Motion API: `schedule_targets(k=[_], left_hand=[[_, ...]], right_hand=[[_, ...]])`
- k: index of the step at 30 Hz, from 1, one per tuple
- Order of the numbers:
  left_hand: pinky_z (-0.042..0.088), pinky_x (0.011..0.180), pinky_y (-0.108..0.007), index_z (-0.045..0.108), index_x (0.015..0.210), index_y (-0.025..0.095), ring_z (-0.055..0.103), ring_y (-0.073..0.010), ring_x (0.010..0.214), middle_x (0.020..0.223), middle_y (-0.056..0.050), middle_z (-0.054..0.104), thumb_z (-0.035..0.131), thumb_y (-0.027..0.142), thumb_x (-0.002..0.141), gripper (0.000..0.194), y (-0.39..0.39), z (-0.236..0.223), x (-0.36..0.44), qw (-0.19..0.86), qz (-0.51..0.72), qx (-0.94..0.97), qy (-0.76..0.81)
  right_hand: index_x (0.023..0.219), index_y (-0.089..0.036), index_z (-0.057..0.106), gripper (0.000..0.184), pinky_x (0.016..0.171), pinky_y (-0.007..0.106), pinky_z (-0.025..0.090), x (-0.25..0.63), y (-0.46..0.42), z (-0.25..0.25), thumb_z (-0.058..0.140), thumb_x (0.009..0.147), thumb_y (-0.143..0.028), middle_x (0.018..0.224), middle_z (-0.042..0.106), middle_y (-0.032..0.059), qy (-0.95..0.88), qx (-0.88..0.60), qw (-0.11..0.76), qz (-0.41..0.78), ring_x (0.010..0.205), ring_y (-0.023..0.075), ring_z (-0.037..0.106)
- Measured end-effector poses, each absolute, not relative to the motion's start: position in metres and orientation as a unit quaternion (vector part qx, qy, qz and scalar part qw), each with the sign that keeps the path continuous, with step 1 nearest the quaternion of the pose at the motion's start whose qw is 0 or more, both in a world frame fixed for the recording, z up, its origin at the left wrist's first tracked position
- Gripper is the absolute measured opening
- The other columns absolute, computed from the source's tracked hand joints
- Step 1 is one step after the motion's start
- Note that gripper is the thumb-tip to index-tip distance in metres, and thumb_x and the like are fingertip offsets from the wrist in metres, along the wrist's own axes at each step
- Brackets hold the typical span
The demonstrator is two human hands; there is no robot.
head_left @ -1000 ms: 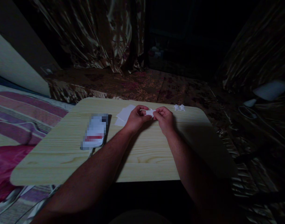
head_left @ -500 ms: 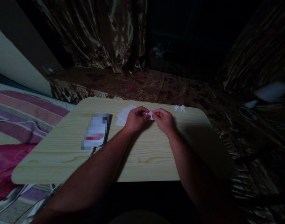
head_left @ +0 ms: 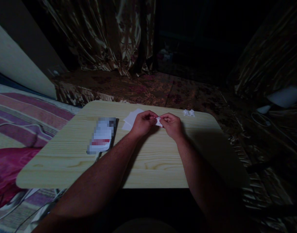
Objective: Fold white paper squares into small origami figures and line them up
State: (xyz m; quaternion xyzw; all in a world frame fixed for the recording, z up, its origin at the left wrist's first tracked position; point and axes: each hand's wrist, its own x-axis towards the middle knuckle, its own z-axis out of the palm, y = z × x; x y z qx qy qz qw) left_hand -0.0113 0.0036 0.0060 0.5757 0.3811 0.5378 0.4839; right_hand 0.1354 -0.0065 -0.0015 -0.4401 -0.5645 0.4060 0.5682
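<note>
A small piece of folded white paper (head_left: 158,122) is pinched between my two hands above the far half of the table. My left hand (head_left: 143,123) grips its left side, and my right hand (head_left: 171,125) has fingers closed on its right side. Parts of the paper are hidden behind the fingers. Flat white paper sheets (head_left: 130,119) lie just left of my left hand, partly covered by it. Beyond my right hand, two small folded white paper pieces (head_left: 188,112) sit side by side near the table's far edge.
The light wooden table (head_left: 150,165) has rounded corners. A phone (head_left: 102,136), blurred out, lies on its left with a cable attached. A striped cloth (head_left: 22,123) and pink fabric (head_left: 12,174) are at the left. A patterned curtain (head_left: 124,35) hangs behind, and a lamp-like object (head_left: 285,97) stands at the right.
Both hands have closed in around the folded paper and its visible shape has changed as the fingers work it. The whole view has shifted slightly.
</note>
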Motion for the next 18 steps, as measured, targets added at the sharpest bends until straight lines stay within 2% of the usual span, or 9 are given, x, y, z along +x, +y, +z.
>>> schedule_targets(k=[10, 18], left_hand=[[0.042, 0.05, -0.023, 0.064, 0.071, 0.016, 0.052, -0.01, 0.051, 0.062, 0.0, 0.06, 0.066, 0.019, 0.063, 0.009, 0.0046, 0.0065, -0.0107, 0.543, 0.55, 0.519, 0.365], [0.041, 0.046, -0.021, 0.062, 0.074, 0.016, 0.054, -0.0106, 0.052, 0.064, 0.0, 0.061, 0.066, 0.022, 0.065, 0.012, 0.0002, 0.0098, -0.0098, 0.559, 0.543, 0.508, 0.367]], right_hand=[[0.079, -0.017, 0.068, 0.012, 0.051, 0.023, 0.044, 0.1395, -0.0088, 0.003, 0.062, 0.07, -0.022, 0.059, 0.063, -0.0011, -0.574, -0.401, 0.573, 0.427, 0.052, 0.0111, 0.057], [0.078, -0.019, 0.069, 0.012, 0.052, 0.024, 0.045, 0.1396, -0.0102, 0.0038, 0.06, 0.072, -0.024, 0.06, 0.064, -0.0014, -0.582, -0.415, 0.569, 0.407, 0.054, 0.0122, 0.059]])
